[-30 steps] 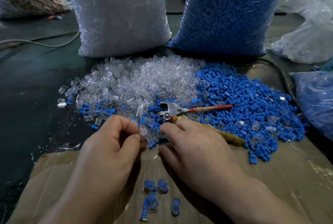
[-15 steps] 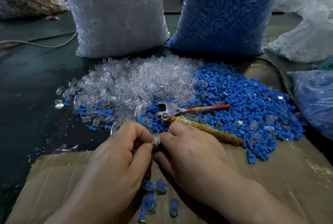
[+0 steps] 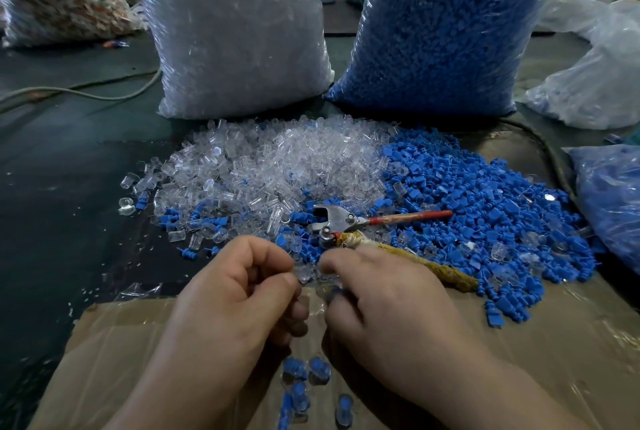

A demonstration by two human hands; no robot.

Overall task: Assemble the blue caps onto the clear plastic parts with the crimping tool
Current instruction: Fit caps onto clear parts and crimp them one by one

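1. The left hand pinches a clear plastic part between thumb and forefinger, its other fingers curled under the palm.
2. The right hand meets it from the other side, forefinger tip touching the same part. Its fingers are curled round a blue cap, which is mostly hidden, so how it sits against the clear part cannot be told.
3. Both hands are held just above the far edge of a sheet of cardboard that lies on the dark counter.
4. The crimping tool lies untouched just beyond the hands. Its metal head points left, one red handle runs right over the caps, and the other handle, wrapped in yellowish cloth, passes beside the right hand.
5. A heap of clear parts lies behind the tool, and a heap of blue caps spreads to its right. The two mingle where they meet.
6. A few assembled pieces, clear with blue inside, lie on the cardboard between the wrists.
7. At the back stand a tall bag of clear parts and, to its right, a tall bag of blue caps.
8. A pale cable runs across the counter at the left.
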